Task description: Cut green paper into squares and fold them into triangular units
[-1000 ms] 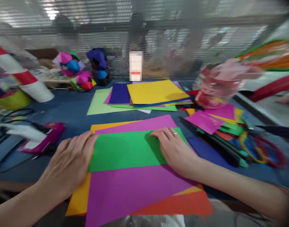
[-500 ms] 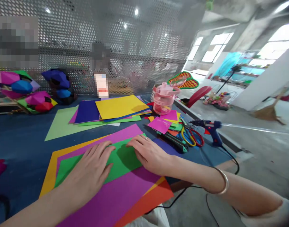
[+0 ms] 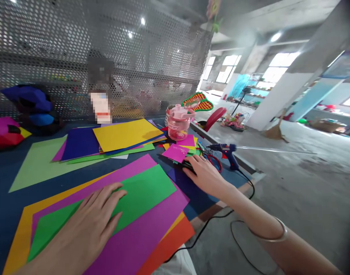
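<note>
My left hand [image 3: 90,223] lies flat, fingers spread, on a folded green paper sheet [image 3: 140,191]. The green sheet rests on a magenta sheet [image 3: 143,236], with orange and red sheets under that. My right hand [image 3: 203,173] has reached out to the right, over the dark tools beside a small magenta paper square [image 3: 175,152] and red-handled scissors [image 3: 215,160]. Its fingertips touch a dark object there; whether they grip it is hidden.
A stack of sheets topped by yellow paper [image 3: 125,133] lies further back, with a pale green sheet [image 3: 40,164] on its left. A pink plastic jar [image 3: 177,122], a blue glue gun [image 3: 225,151] with its cable, and paper balls [image 3: 8,130] stand around. The table edge runs on the right.
My right hand left the green sheet and moved right to the tools. My left hand stayed on the green sheet. The view swung to the right.
</note>
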Action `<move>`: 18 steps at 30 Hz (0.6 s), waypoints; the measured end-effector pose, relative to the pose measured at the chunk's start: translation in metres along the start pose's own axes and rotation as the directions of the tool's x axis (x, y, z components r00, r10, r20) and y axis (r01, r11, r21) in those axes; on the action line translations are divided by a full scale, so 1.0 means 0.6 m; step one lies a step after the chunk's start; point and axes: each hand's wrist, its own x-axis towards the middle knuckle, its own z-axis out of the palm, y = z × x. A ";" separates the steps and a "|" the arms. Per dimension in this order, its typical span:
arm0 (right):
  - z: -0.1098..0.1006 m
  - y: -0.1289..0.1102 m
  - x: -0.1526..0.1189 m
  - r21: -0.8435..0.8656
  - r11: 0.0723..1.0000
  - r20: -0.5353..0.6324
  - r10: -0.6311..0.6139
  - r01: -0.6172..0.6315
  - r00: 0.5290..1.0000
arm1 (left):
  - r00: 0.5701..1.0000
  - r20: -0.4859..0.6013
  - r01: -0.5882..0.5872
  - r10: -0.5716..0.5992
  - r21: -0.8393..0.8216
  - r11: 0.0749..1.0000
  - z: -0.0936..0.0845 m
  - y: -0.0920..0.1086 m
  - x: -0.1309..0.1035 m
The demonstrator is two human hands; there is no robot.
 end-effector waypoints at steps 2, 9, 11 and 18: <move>0.002 0.009 0.001 -0.028 0.998 -0.037 0.061 -0.062 0.997 | 1.000 -0.011 -0.001 0.001 0.007 1.000 0.005 -0.005 -0.006; -0.016 0.039 -0.004 -0.087 0.975 -0.062 0.202 -0.207 0.978 | 1.000 -0.008 -0.013 0.013 0.007 1.000 0.001 -0.012 -0.016; -0.015 0.053 -0.006 -0.117 0.949 -0.054 0.287 -0.291 0.956 | 1.000 -0.014 -0.017 0.017 0.006 1.000 0.001 -0.012 -0.017; 0.010 0.090 -0.006 -0.154 0.892 0.013 0.432 -0.425 0.902 | 0.998 -0.043 -0.037 0.036 -0.016 0.999 0.002 -0.008 -0.015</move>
